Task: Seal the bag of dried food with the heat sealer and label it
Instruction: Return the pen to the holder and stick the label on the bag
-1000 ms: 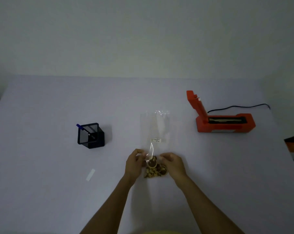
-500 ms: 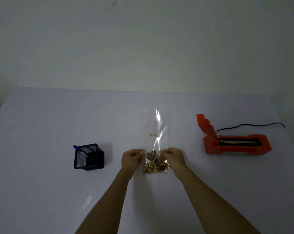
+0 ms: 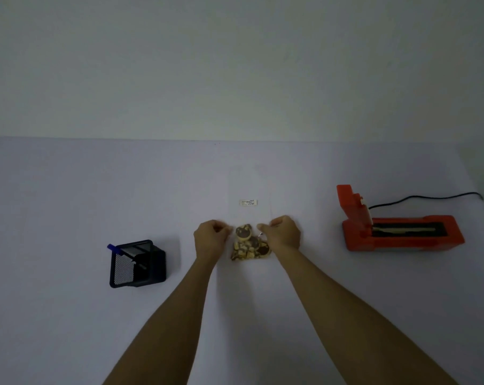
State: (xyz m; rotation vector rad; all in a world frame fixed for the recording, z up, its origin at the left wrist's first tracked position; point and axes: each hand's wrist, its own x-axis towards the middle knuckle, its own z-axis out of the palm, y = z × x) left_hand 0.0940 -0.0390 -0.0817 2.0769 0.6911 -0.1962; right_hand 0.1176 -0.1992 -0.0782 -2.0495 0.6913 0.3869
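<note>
Both hands pinch the clear plastic bag [image 3: 250,195] by its side edges: the left hand [image 3: 209,239] curls thumb and fingers onto the 9 o'clock edge, the right hand [image 3: 283,234] onto the 3 o'clock edge. Brown and tan dried food [image 3: 247,243] bunches between them; a small white sticker [image 3: 248,202] sits at 12 o'clock. The hinged orange heat sealer [image 3: 396,227] stands open at 3 o'clock, a black mesh pen holder [image 3: 136,263] at 9 o'clock on the pale table [image 3: 68,190].

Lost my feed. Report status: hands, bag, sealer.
Left hand and right hand pinch the clear bag by its sides, dried food between them. Orange heat sealer open, to the right. Nothing between them.
</note>
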